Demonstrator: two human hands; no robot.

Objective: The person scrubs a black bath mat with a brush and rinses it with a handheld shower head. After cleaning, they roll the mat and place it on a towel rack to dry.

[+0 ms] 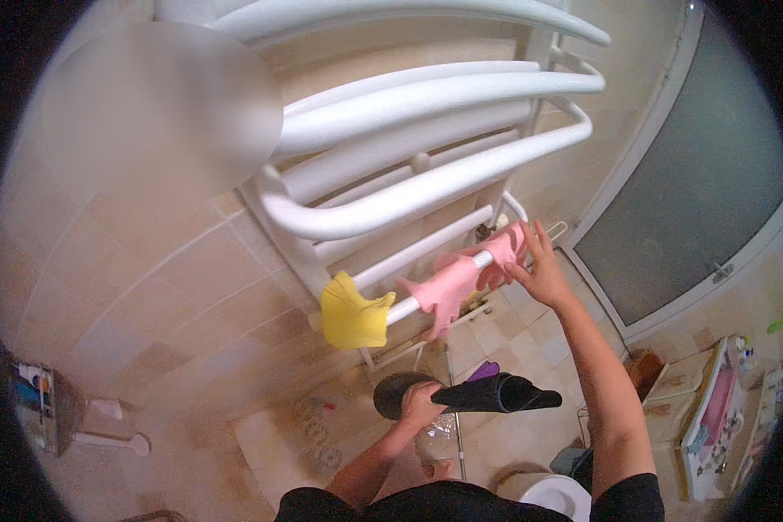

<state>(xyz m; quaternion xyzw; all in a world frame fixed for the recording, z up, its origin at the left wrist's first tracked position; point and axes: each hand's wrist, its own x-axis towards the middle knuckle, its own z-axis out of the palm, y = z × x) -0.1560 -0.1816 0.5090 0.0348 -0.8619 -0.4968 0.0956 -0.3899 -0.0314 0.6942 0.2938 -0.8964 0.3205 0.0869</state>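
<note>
My left hand (421,406) grips a pliable black roll (470,395), pinched at the hand and flaring into an open end on the right. A purple piece (484,370) shows just behind it. My right hand (543,271) is at the lower bar of a white towel radiator (391,202), fingers apart, touching the right end of a pink rubber glove (507,251). Another pink rubber glove (447,290) drapes over the same bar, left of that one. Farther left hangs a yellow cloth-like piece (355,313) over the bar's corner.
A frosted door (685,169) stands at right, near a washbasin counter (701,430) with several small items. Below are a white toilet (551,496) and a thin metal pole (458,430) on the tiled floor. A wall shelf (36,408) is at left. A blurred patch covers the upper left.
</note>
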